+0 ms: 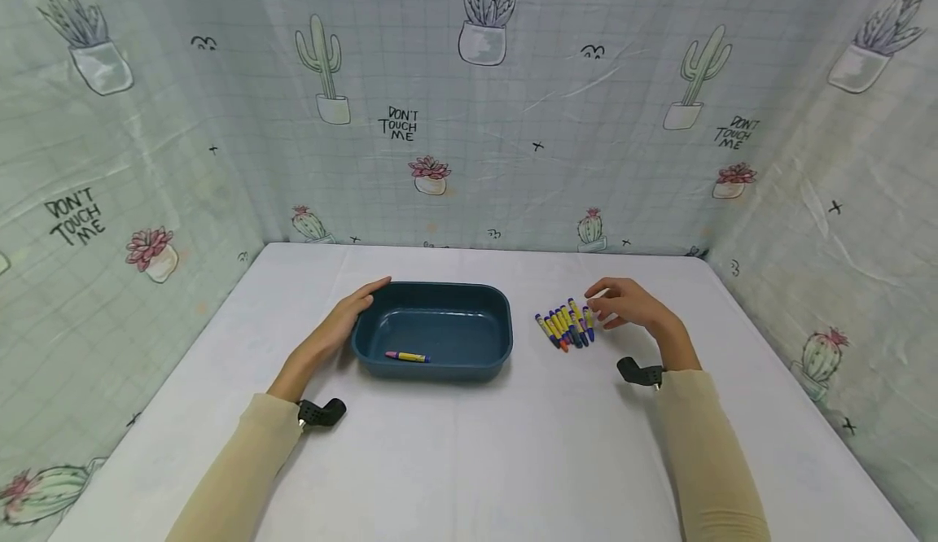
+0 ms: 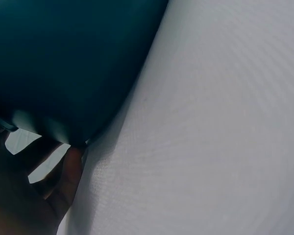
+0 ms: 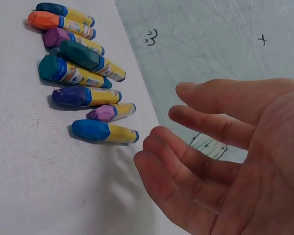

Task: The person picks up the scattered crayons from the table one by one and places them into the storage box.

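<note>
A: Left side?
B: Left hand [image 1: 340, 322] at the left end of the dark blue tray [image 1: 440, 332], fairly straight fingers [image 2: 71, 171] touching its outer wall. Can't tell if the thumb hooks over the rim.
A: Anything in the tray?
B: One pink-tipped crayon [image 1: 408, 356] in a yellow wrapper, flat on the tray floor by the near wall (left of centre).
A: Next one over?
B: Loose crayons [image 1: 564, 324] on the white bench [image 1: 454, 461], right of the tray and well apart from it. Side by side, roughly parallel; a dark green crayon [image 3: 81, 55] overlaps a teal crayon [image 3: 51, 68]. The orange crayon [image 3: 44, 20] pokes out nearest the person.
A: Right hand?
B: Right hand [image 1: 633, 304] is just beside the crayons' right edge. Loosely bent fingers [image 3: 157, 176], thumb apart from them, holding nothing. Black wrist camera [image 1: 639, 372] below.
</note>
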